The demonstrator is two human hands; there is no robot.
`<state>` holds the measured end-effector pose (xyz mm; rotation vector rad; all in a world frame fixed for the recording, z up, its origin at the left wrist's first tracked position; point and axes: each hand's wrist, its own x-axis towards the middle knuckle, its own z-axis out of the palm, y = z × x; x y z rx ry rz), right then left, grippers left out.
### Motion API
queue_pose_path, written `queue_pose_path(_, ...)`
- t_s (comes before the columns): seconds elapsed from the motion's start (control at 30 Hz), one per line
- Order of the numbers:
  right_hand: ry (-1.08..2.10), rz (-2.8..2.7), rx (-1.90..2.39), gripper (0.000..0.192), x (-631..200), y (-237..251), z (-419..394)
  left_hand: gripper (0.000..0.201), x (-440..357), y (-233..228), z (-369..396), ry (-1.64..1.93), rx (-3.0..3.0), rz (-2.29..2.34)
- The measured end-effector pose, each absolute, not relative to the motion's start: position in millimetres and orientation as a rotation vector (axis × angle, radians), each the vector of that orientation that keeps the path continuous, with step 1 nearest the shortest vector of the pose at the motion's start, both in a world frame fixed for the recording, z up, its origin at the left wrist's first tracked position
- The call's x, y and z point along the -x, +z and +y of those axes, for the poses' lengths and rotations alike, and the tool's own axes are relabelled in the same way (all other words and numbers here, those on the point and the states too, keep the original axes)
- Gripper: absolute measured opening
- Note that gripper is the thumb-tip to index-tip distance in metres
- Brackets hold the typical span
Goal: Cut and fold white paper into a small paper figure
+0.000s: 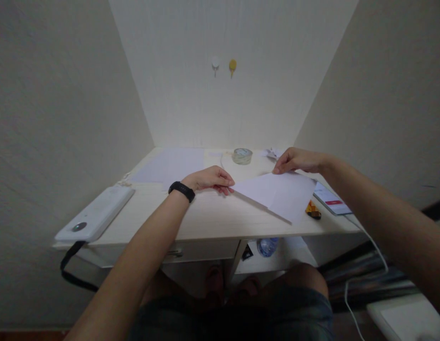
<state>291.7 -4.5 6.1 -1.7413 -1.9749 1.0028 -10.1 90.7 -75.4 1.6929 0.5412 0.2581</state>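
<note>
Paper (277, 192), a white sheet already folded into a pointed shape, lies flat on the pale tabletop (206, 218) a little right of centre, its long folded edge running diagonally toward the near edge. At the far left of the tabletop sits a white device (95, 215) with a black strap hanging off the edge. Moving right, the left hand (209, 179), with a black wristband (181, 191), has its fingers pinched on the sheet's left tip, pressing it down. Behind the sheet stands a roll of clear tape (242, 156). The right hand (298, 161) grasps the sheet's far corner between its curled fingers. Further right lie a small orange object (313, 209) and a phone (332, 199) with a white cable attached. To crease well, I judge the left hand should keep the tip anchored while the right lines up the edges before pressing, then runs firmly along the fold so it stays sharp and straight.
</note>
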Motion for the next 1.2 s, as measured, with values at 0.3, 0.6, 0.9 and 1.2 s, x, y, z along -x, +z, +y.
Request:
queue_pose_path(0.3,1.099,-1.802,1.750,0.028,-308,27,-21,0.036,17,-71,98,0.448,-1.562,0.600)
queue_pose_path(0.6,1.311,-1.974,1.578,0.020,-241,-8,9,0.039,-12,-68,71,0.261,-1.848,0.441)
queue_pose_path(0.9,1.391,-1.821,1.475,0.016,-252,-25,26,0.026,-3,-72,81,0.284,-1.876,0.553)
queue_pose_path(1.2,1.020,-0.667,1.084,0.021,-265,-69,34,0.013,-10,-76,89,1.015,-1.353,0.760)
